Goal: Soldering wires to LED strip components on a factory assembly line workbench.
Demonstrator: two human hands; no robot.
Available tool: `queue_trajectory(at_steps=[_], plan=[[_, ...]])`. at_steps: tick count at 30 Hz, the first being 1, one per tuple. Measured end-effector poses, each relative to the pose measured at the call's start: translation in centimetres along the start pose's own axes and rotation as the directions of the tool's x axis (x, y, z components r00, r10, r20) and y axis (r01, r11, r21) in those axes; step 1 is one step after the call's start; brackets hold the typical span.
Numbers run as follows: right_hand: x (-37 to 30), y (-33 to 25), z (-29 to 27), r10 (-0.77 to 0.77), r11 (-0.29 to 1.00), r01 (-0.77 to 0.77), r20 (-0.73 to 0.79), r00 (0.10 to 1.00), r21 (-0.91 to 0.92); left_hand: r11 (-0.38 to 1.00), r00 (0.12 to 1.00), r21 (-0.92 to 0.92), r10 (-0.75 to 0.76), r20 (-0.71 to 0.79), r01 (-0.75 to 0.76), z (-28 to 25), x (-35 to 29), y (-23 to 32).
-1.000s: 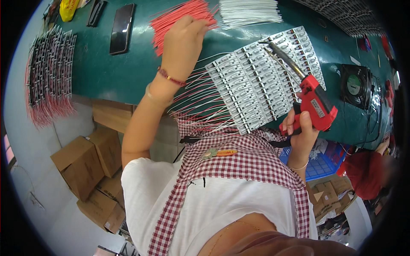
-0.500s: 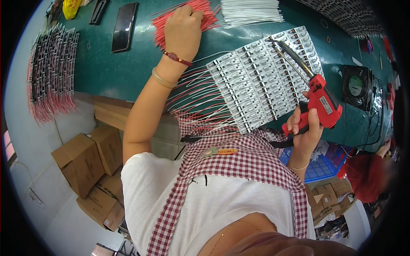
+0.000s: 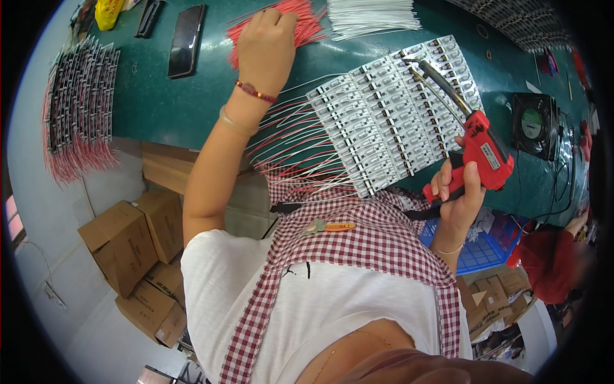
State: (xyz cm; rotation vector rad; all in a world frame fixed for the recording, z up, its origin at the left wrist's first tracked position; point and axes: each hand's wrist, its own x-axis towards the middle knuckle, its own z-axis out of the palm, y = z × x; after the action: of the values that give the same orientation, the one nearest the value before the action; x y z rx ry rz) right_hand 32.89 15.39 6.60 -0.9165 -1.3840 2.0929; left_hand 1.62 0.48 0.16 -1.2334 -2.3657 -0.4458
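Note:
My left hand (image 3: 267, 52) rests at the pile of red wires (image 3: 306, 22) by the table's far edge. Its fingers are curled down into the wires; the fingertips are mostly hidden. My right hand (image 3: 462, 195) grips a red soldering gun (image 3: 489, 153) by its handle. The gun's long metal tip reaches up and left over a panel of small white circuit boards (image 3: 390, 115). Red and white wires (image 3: 307, 150) trail from the panel's left side toward my apron. Next to the red pile lies a bundle of white wires (image 3: 374, 16).
A black phone (image 3: 187, 41) lies left of the red wires. Stacked wired boards (image 3: 80, 105) sit at the table's left end, more boards (image 3: 511, 22) at the far right. A black fan (image 3: 534, 127) stands on the right, above a blue basket (image 3: 476, 246). A co-worker's red sleeve (image 3: 547, 265) shows beyond.
My left hand has shifted slightly left at the red wires, its wrist turning a little. My right hand and the soldering gun stay nearly in place.

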Motion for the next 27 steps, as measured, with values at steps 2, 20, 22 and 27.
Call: queue_trajectory(at_steps=[2, 20, 22, 27], plan=[[-0.4, 0.0, 0.0, 0.001, 1.0, -0.001, -0.001, 1.0, -0.005, 0.978, 0.999, -0.21, -0.009, -0.043, 0.0, -1.0, -0.7, 1.5], [-0.9, 2.3, 1.2, 0.19, 0.932, -0.192, -0.037, 0.981, -0.307, 0.897, 0.97, -0.417, 0.21, 0.121, -0.142, -1.4, -4.8, 5.9], [-1.3, 2.7, 1.0, 0.205, 0.916, -0.216, -0.069, 0.976, -0.339, 0.897, 0.971, -0.42, 0.206, 0.122, -0.137, -1.5, -4.7, 5.9], [-1.8, 3.0, -0.3, 0.053, 0.821, -0.034, 0.016, 0.998, -0.57, 0.896, 0.967, -0.427, 0.206, 0.153, -0.123, -2.0, -4.5, 6.6]])
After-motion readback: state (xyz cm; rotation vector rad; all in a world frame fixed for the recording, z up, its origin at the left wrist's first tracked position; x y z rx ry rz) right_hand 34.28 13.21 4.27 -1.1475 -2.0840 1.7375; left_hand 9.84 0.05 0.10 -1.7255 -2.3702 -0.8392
